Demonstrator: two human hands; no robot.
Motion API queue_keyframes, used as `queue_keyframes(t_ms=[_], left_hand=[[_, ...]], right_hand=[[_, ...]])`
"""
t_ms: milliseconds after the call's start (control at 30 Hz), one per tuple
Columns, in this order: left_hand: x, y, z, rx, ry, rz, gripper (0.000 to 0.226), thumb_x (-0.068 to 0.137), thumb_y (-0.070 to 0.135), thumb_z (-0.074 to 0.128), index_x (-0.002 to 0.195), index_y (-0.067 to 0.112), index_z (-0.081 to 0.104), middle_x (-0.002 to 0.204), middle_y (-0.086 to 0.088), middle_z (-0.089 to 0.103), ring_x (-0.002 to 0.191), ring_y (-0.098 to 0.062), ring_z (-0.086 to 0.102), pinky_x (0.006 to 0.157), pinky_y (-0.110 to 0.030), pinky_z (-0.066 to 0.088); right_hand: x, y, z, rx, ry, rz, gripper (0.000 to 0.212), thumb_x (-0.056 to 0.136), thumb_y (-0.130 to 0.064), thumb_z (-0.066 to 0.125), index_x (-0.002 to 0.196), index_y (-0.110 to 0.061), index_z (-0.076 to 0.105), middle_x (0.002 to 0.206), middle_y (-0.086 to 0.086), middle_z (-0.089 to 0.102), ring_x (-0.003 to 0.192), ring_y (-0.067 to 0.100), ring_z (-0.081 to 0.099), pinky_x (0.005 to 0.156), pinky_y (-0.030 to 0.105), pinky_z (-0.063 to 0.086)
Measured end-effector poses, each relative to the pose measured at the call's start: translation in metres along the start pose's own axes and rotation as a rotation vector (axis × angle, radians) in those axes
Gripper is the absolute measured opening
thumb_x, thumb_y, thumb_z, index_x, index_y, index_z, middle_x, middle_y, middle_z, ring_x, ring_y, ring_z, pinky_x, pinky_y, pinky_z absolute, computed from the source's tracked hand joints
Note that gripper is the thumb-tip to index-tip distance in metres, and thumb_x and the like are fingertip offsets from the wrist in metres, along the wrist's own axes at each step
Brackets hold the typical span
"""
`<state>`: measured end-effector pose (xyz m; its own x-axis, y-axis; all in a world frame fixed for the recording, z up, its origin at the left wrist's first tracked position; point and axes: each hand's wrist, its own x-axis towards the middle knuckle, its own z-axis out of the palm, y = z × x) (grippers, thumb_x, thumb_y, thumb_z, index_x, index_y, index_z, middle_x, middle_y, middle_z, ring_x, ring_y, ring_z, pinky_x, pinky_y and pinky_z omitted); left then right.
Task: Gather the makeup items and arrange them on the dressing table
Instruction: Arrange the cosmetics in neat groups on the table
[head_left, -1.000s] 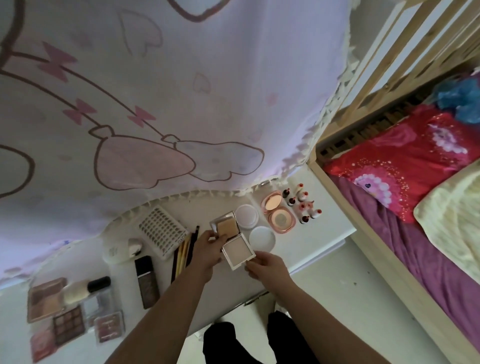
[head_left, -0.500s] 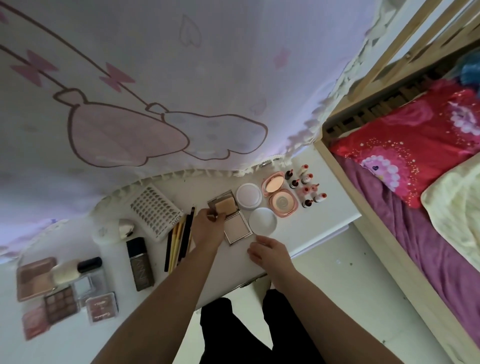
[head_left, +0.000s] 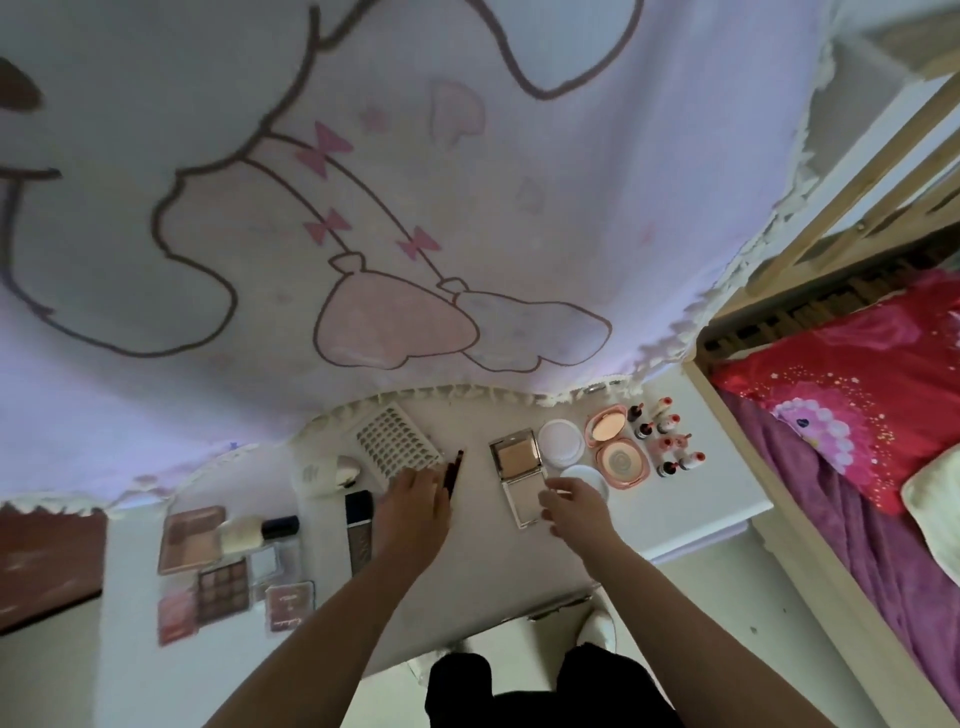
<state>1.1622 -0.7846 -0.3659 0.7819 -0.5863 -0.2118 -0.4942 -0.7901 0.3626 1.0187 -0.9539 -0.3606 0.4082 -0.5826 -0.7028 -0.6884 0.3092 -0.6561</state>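
My left hand (head_left: 413, 501) lies palm down just left of centre. Its fingers stretch flat across the lower ends of the makeup brushes (head_left: 455, 466), with the fingertips at the corner of the false-lash tray (head_left: 399, 440). It grasps nothing that I can see. My right hand (head_left: 574, 501) hangs relaxed, fingers loosely bent and holding nothing, over the lower right corner of the open square powder compact (head_left: 516, 460).

That compact lies flat on the white dressing table (head_left: 483, 566). It is metal-edged, with beige powder in the upper half and a pale mirror below. Just right of it sit a round white jar (head_left: 560, 441) and a white disc (head_left: 589, 474) that my hand partly covers. Next come a glossy round pink compact (head_left: 618, 447), open, and a cluster of small red-capped bottles (head_left: 667, 439) standing upright. Past the bottles a strip of open tabletop runs to the table's right edge. More smooth open top stretches between my wrists and down to the near edge.

Left of the brushes lie a dark rectangular foundation bottle (head_left: 358, 525) and a blurred white rounded item (head_left: 327, 472). At lower left, flat palettes (head_left: 221, 590) crowd together, touching. A fringed cartoon-print cloth (head_left: 415, 208) hangs over the table's far edge. At right there is a narrow floor gap, then a wooden bed frame (head_left: 789, 551) with a red flowered pillow (head_left: 857, 405).
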Motion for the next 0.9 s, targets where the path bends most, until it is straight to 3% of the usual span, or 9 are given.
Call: queue_keyframes(t_ms=[167, 333, 433, 600, 733, 900], left_hand=[[-0.031, -0.062, -0.026, 0.22, 0.02, 0.122, 0.014, 0.088, 0.027, 0.057, 0.097, 0.019, 0.064, 0.099, -0.002, 0.061, 0.086, -0.022, 0.06, 0.068, -0.034, 0.049], [-0.056, -0.108, -0.021, 0.477, -0.175, 0.243, 0.043, 0.084, 0.029, 0.063, 0.125, 0.018, 0.057, 0.142, -0.016, 0.048, 0.1, -0.032, 0.06, 0.075, -0.048, 0.051], [-0.064, -0.124, -0.018, 0.501, -0.203, 0.284, 0.055, 0.087, 0.027, 0.061, 0.139, 0.016, 0.047, 0.152, -0.016, 0.037, 0.105, -0.036, 0.059, 0.079, -0.051, 0.05], [-0.062, -0.143, -0.022, 0.501, -0.217, 0.224, 0.053, 0.073, 0.032, 0.077, 0.122, 0.016, 0.063, 0.134, -0.015, 0.058, 0.087, -0.034, 0.064, 0.065, -0.051, 0.054], [-0.061, -0.15, -0.025, 0.448, -0.213, 0.16, 0.053, 0.073, 0.031, 0.077, 0.122, 0.017, 0.062, 0.134, -0.015, 0.057, 0.087, -0.036, 0.065, 0.064, -0.05, 0.055], [-0.058, -0.152, -0.03, 0.388, -0.218, -0.025, 0.056, 0.073, 0.027, 0.075, 0.126, 0.015, 0.061, 0.141, -0.014, 0.052, 0.089, -0.035, 0.063, 0.06, -0.044, 0.053]], right_hand=[[-0.003, -0.032, 0.04, -0.304, 0.017, -0.19, 0.025, 0.089, -0.026, 0.06, 0.113, -0.022, 0.065, 0.101, -0.002, 0.07, 0.095, 0.022, 0.066, 0.085, 0.037, 0.055], [-0.019, -0.041, 0.085, -0.475, -0.057, -0.253, 0.03, 0.092, -0.024, 0.06, 0.122, -0.022, 0.062, 0.103, -0.004, 0.064, 0.092, 0.014, 0.059, 0.081, 0.024, 0.044], [-0.026, -0.038, 0.108, -0.636, -0.104, -0.303, 0.032, 0.093, -0.027, 0.059, 0.125, -0.021, 0.059, 0.111, -0.003, 0.066, 0.103, 0.015, 0.06, 0.086, 0.026, 0.045], [-0.034, -0.034, 0.128, -0.76, -0.156, -0.324, 0.035, 0.095, -0.026, 0.056, 0.129, -0.02, 0.058, 0.119, 0.0, 0.063, 0.108, 0.02, 0.06, 0.088, 0.029, 0.047], [-0.023, -0.039, 0.132, -0.864, -0.191, -0.381, 0.035, 0.095, -0.025, 0.053, 0.13, -0.018, 0.059, 0.123, 0.004, 0.06, 0.108, 0.023, 0.06, 0.088, 0.031, 0.049], [0.001, -0.046, 0.129, -1.112, -0.212, -0.678, 0.036, 0.095, -0.022, 0.049, 0.13, -0.019, 0.055, 0.136, 0.007, 0.049, 0.121, 0.027, 0.049, 0.094, 0.037, 0.045]])
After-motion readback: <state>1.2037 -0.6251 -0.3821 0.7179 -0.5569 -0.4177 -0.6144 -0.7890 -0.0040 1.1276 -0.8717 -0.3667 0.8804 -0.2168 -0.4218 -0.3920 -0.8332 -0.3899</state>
